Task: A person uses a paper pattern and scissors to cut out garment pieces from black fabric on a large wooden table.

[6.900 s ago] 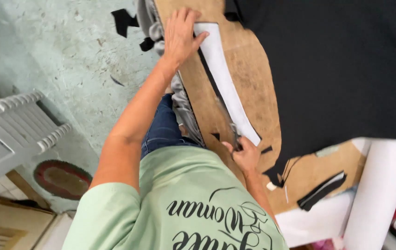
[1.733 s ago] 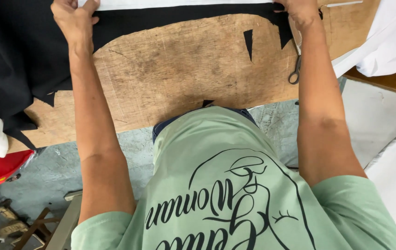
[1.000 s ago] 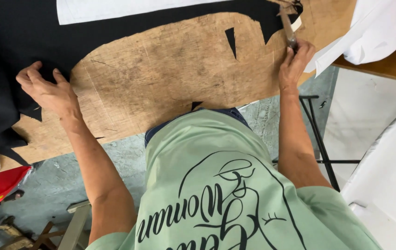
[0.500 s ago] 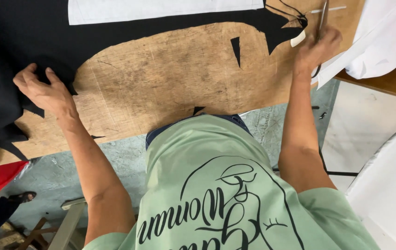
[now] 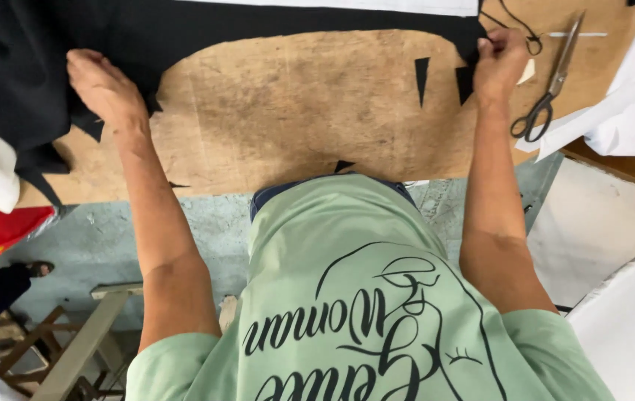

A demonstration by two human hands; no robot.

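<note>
**What I can't make out**

My left hand's [image 5: 105,89] fingertips vanish into the black fabric sheet [image 5: 27,67], which runs off the top and left edges. My right hand's [image 5: 499,59] grip hides its fingertips. The steel scissors' [image 5: 551,82] blade tips blur near the top edge.

Both hands are gripping the black fabric [image 5: 183,30] lying over the brown board [image 5: 295,111], the left hand [image 5: 105,89] pinching its edge, the right hand [image 5: 499,63] pinching a corner near the scissors [image 5: 551,82].
</note>
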